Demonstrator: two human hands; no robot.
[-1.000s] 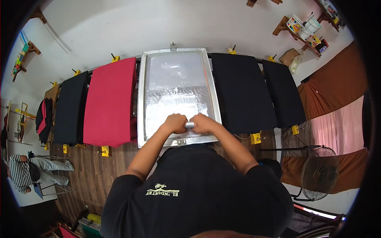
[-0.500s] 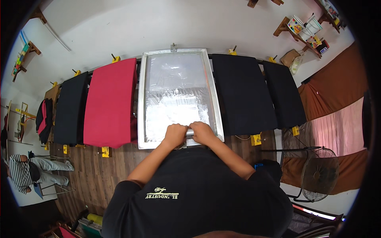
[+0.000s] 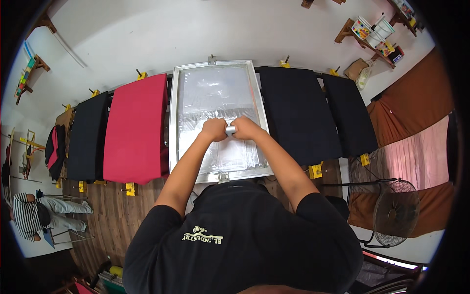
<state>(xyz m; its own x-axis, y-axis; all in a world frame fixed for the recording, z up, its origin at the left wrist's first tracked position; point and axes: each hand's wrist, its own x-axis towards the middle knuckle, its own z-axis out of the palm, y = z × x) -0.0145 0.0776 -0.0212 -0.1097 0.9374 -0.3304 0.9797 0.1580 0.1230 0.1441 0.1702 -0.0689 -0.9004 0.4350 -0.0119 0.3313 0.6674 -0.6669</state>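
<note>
A rectangular aluminium-framed screen [image 3: 174,112], covered in shiny clear film, lies in the middle of a row of cloth-covered boards. Over its middle, my left hand [image 3: 214,129] and my right hand [image 3: 245,128] are closed side by side around a short silver bar [image 3: 230,130], like a tool handle; whatever is under it is hidden by my hands. A red cloth-covered board [image 3: 134,127] is just left of the screen, and a black one [image 3: 296,115] just right.
More black boards [image 3: 87,137] stand at both ends, with yellow clamps [image 3: 315,170] along the edges. A fan [image 3: 395,212] is at right. A person in a striped top [image 3: 27,215] is at far left. Wooden shelves [image 3: 346,30] with tubs hang on the wall.
My hands and the silver bar first dipped toward me at the screen's near edge, then moved forward to the middle of the screen. My forearms are now stretched further out.
</note>
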